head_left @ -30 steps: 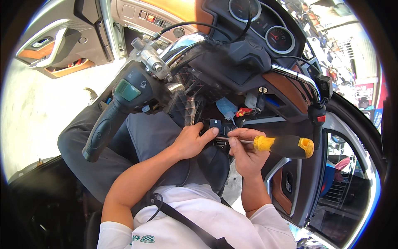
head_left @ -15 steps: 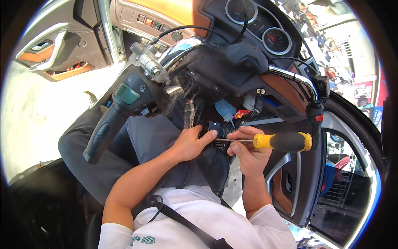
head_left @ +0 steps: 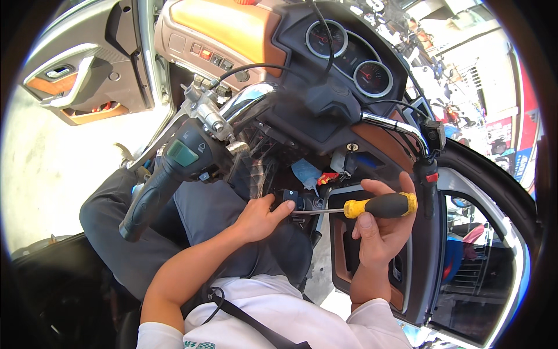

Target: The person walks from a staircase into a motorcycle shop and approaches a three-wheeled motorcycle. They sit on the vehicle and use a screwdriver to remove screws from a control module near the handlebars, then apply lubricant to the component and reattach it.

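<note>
So, taking the handlebar grip (head_left: 150,198) as the reference: your left hand (head_left: 258,218) sits to its right and a bit lower, fingers pinched on the small black switch part (head_left: 292,202) over your lap. Right of that, the screwdriver (head_left: 354,208) lies nearly horizontal, long axis left-right, tip pointing left into the part, yellow-and-black handle trailing right. Your right hand (head_left: 381,230), furthest from the grip, is wrapped around the handle, thumb on top. Progress, judging by layout: the dash panel below the gauges (head_left: 349,58) looks opened up, wiring exposed, and the tip is engaged at the part. Can't tell whether the fastener is going in or out; the panel is not closed up yet.
</note>
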